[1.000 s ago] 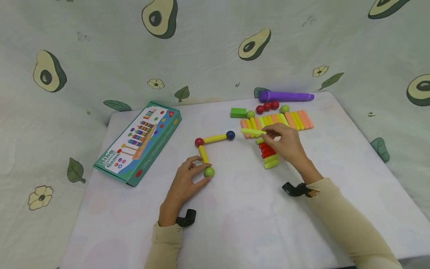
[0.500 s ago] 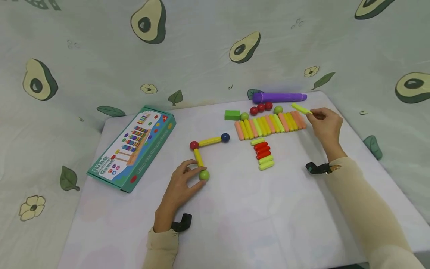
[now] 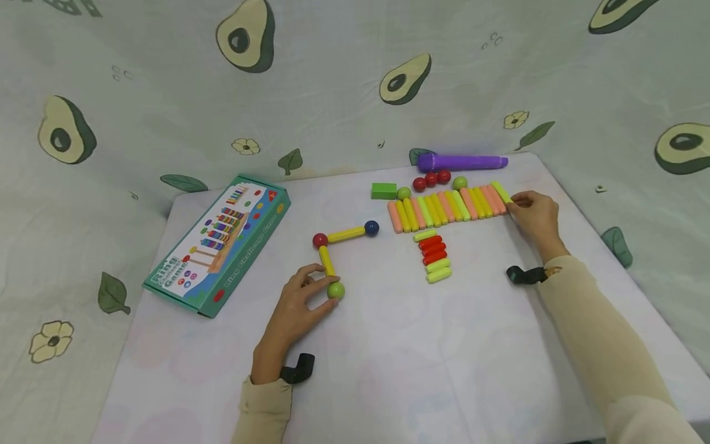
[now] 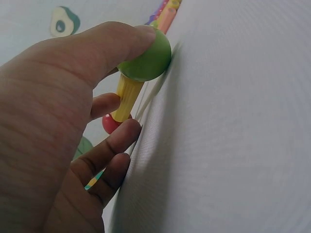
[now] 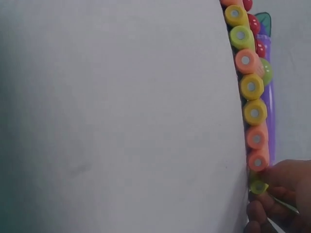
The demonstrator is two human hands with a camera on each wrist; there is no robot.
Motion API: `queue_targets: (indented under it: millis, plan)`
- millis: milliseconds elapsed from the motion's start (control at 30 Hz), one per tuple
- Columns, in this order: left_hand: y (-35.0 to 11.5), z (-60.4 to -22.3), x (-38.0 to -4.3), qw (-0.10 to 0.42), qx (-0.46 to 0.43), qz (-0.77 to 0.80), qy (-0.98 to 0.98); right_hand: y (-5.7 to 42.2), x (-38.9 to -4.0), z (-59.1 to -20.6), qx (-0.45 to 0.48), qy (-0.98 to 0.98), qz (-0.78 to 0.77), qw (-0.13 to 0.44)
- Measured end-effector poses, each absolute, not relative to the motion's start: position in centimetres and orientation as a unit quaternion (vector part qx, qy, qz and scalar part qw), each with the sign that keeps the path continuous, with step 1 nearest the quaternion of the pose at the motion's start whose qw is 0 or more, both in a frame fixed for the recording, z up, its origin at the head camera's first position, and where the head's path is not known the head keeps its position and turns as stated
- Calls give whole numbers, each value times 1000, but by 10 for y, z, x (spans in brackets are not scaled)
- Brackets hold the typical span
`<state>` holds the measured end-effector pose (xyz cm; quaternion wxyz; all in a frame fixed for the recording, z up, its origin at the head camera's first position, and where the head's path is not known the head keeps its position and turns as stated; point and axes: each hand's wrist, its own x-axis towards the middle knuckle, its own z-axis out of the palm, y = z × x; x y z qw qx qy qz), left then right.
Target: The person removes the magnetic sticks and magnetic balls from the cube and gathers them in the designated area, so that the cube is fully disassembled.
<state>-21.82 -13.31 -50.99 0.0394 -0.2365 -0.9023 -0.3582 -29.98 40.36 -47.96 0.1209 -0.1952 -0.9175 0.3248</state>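
My left hand [image 3: 296, 308] pinches a green ball [image 3: 336, 290] between thumb and finger, with the thumb on it in the left wrist view. From this ball a yellow magnetic rod [image 3: 327, 261] runs to a red ball [image 3: 320, 240], and another yellow rod runs on to a dark blue ball [image 3: 371, 228], making an angled shape. My right hand [image 3: 535, 221] pinches a lime rod [image 3: 501, 192] at the right end of a row of orange, yellow and lime rods [image 3: 444, 206]. Seen from the right wrist, that lime rod [image 5: 259, 187] lies beside an orange one; grey discs show in the rod ends.
A "Ring Challenge Game" box [image 3: 219, 243] lies at the left. Behind the row are a green block [image 3: 384, 191], red balls [image 3: 431, 179], green balls [image 3: 460, 183] and a purple, microphone-shaped object [image 3: 463, 163]. Short red and lime rods [image 3: 434, 256] lie in front.
My right hand has carried the lime rod rightward across the row, then lowered it to the row's right end. My left hand has stayed on the green ball. The head view has shifted slightly.
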Motion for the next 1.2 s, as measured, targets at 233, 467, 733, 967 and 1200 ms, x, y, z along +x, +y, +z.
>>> queue_targets:
  millis: [233,467,733,967,1200]
  plan:
    - [-133,-508,-221,38,-229,-346,-909,402,-293,-478,-181,-925,317,103]
    - [-130,-505,-225,43,-243,-339,-908,378,-281,-459,-94,-931,294,192]
    - [-130,-504,-225,46,-240,-331,-911,274,-282,-430,119,-943,279,134]
    - [-132,-505,-223,46,-232,-330,-914,187,-302,-430,245,-940,238,18]
    - [-129,-508,-219,37,-226,-327,-917,149,-326,-449,261,-944,193,-60]
